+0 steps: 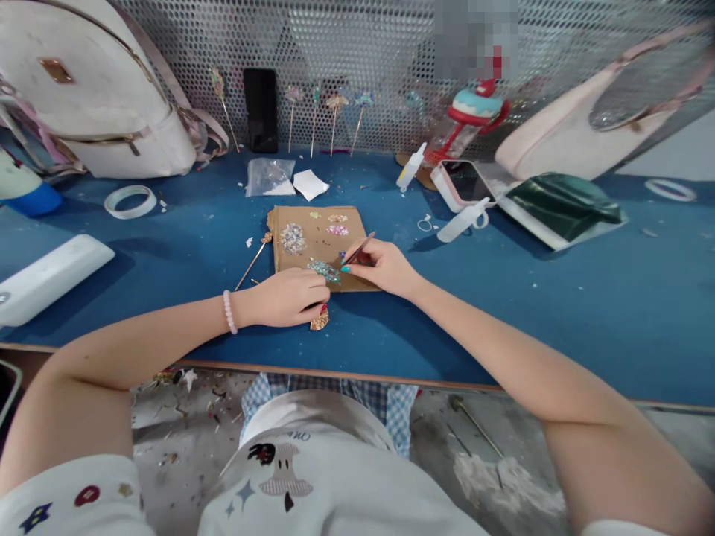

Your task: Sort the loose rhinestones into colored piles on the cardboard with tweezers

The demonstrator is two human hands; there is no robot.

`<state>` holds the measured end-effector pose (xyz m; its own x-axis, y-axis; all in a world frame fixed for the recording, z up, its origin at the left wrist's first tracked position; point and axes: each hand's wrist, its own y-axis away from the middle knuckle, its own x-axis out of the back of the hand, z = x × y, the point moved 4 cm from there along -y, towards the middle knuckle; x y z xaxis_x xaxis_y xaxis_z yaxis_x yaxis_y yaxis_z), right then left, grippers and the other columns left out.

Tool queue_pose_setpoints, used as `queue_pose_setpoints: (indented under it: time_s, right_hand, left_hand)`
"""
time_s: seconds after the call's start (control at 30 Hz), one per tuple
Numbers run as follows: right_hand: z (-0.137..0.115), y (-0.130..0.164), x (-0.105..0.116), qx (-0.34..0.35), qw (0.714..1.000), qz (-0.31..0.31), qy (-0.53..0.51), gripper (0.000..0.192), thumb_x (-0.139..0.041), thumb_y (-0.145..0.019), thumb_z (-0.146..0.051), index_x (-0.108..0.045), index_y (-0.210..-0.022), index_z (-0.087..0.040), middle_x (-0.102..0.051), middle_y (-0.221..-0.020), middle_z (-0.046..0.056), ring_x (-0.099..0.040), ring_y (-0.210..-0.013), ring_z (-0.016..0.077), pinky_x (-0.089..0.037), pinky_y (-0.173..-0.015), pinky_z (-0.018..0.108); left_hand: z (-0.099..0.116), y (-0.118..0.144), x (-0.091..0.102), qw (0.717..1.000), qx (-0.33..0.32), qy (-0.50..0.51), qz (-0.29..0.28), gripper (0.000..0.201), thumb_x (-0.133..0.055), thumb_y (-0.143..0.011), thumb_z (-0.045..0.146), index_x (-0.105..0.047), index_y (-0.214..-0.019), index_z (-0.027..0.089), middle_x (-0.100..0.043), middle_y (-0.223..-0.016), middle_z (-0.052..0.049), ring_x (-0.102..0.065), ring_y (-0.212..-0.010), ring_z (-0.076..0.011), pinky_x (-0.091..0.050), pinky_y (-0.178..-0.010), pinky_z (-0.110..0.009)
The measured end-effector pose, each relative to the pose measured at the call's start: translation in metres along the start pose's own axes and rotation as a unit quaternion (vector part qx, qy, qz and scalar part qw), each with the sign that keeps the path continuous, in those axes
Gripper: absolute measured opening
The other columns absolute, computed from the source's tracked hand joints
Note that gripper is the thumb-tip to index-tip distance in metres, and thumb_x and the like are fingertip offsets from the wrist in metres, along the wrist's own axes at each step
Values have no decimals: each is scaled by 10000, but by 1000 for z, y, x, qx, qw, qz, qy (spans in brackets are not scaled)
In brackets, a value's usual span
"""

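While my left hand pinched the light, fragile gold fan charm at the cardboard sheet's near edge, my right grip was clamped on thin tweezers.

A thin pointed tool, tweezers or a pick, slants up to the right over a brown cardboard sheet. Small heaps of rhinestones lie on the sheet. A gold fan-shaped ornament lies at its near edge.
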<state>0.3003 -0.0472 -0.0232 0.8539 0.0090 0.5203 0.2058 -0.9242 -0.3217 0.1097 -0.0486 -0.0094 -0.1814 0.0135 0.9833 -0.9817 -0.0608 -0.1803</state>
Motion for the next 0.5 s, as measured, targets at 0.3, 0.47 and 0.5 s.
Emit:
queue_pose_setpoints:
  time_s: [0.3,0.47,0.5]
  right_hand:
    - [7,-2,-6,1,999,30,34,133,-689,-774,-344,-683,-761,-212,-676,-779,19,-576,-697,159,-436,-645,318]
    - [3,-3,-7,13,999,25,29,195,-694,-778,-396,-682,-728,-208,-677,-763,29,-565,-671,157,-426,-615,314]
    - [2,-3,-7,13,999,23,29,203,-694,-778,-404,-682,-724,-209,-677,-761,30,-564,-669,158,-425,-612,314]
  left_hand:
    - [0,0,-2,1000,4,0,-1,201,-489,-972,234,-608,-829,157,-617,-791,-42,-545,-743,-173,-420,-689,-295]
    - [1,-1,-1,1000,4,5,-5,196,-488,-971,229,-610,-839,151,-620,-799,-50,-547,-747,-175,-423,-694,-299]
    - [1,0,-1,1000,5,6,-5,195,-487,-970,228,-611,-841,150,-619,-799,-51,-548,-746,-175,-424,-692,-299]
